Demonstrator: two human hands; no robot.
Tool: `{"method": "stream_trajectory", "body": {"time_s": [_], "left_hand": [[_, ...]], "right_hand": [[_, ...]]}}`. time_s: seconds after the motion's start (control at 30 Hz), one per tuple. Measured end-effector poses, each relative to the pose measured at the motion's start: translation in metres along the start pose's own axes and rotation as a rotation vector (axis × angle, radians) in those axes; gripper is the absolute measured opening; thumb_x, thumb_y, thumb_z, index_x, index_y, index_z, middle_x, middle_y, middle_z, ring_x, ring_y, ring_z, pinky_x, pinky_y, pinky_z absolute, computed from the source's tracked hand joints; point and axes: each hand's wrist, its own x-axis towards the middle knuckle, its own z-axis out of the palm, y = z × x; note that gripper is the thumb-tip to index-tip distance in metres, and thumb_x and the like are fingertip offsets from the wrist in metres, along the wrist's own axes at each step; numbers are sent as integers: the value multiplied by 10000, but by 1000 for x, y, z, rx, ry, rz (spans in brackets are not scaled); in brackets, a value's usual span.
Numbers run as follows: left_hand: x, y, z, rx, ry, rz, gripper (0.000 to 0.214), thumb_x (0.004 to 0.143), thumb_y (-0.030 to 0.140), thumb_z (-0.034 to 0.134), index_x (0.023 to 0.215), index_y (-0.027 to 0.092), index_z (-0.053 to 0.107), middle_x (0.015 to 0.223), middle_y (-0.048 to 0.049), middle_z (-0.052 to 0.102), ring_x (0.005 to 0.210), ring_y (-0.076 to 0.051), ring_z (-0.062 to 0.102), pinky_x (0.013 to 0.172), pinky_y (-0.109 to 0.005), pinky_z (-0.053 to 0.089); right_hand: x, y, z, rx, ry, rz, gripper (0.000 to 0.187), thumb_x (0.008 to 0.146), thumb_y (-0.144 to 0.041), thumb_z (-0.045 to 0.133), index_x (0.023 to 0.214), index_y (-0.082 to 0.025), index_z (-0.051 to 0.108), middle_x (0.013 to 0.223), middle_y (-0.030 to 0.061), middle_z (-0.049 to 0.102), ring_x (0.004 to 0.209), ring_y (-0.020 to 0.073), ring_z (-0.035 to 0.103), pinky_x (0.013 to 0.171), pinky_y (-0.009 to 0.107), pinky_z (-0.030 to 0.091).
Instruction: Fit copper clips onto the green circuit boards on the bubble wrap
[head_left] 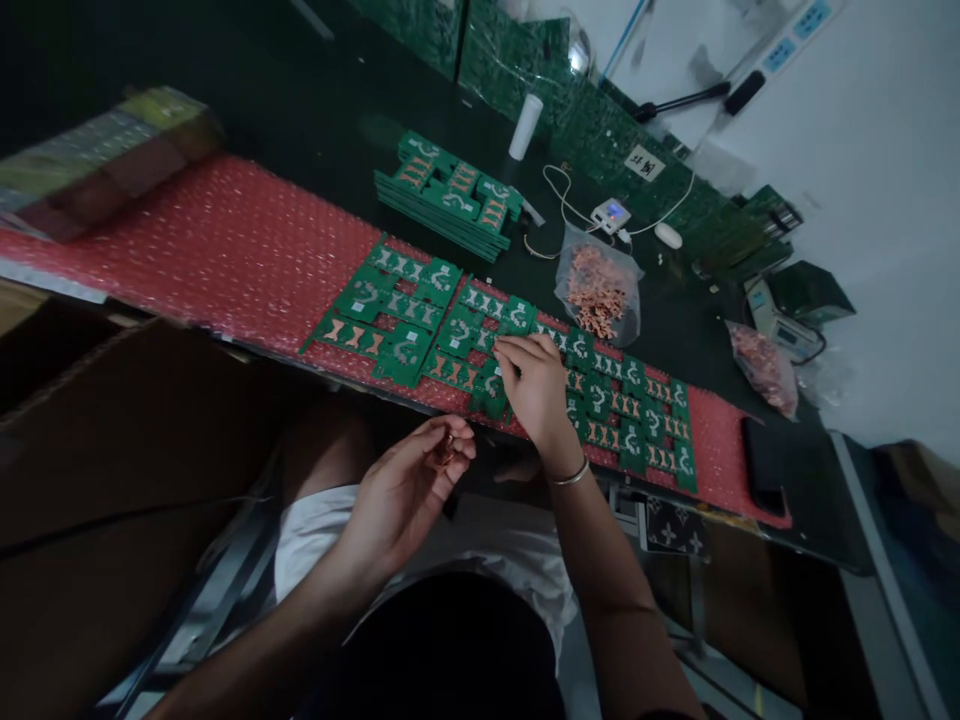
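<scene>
My right hand [534, 385] rests on the middle green circuit board [480, 345], fingers pinched together at its surface; what they pinch is too small to name. My left hand [409, 485] hovers below the table edge, fingers curled round small copper pieces [447, 447]. Three green boards lie side by side on red bubble wrap [225, 250]: a left board [390, 310], the middle one, and a right board [637, 415]. A silver bangle circles my right wrist.
A stack of green boards [450, 195] sits farther back. Two clear bags of copper pieces [600, 290] [765, 365] lie on the dark table. A white roll [525, 125], a small meter [611, 213], a black phone [761, 465] and wrapped packs [97, 160] are around.
</scene>
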Motion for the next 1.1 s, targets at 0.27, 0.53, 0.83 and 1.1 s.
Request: {"method": "stream_trajectory", "body": {"time_s": [0.27,0.53,0.83,1.1], "left_hand": [[4,11,3,30,-47,95,181,717,243,771,842,113,757,871,-73,707,785,-157,673,697,-206,571],[13,17,14,12,-83,159,287,854,318,597,994,99,718,1113,-161,718,1086,-260,668,1026,-380,502],[11,21,17,10,-84,120,362,913,377,526,1059,104,713,1077,-134,725,947,-210,688,722,-256,576],[11,17,19,-1,-52,99,274,879,327,600,882,104,760,996,-114,744,829,-165,688,758,-242,584]], "right_hand": [[0,-3,3,-77,-40,13,275,985,-167,478,1039,-211,744,1104,37,745,1011,221,576,916,386,497],[-4,-13,-17,-273,-102,-26,254,948,-208,536,1124,-222,719,1233,102,636,1144,287,523,953,476,427],[-25,-56,-44,168,-268,-187,233,956,-259,586,1166,-266,687,1172,49,635,1123,205,539,972,404,473],[-25,-48,-38,213,-206,-170,155,985,-263,543,991,-241,697,1035,43,668,1029,193,560,931,394,475]]}}
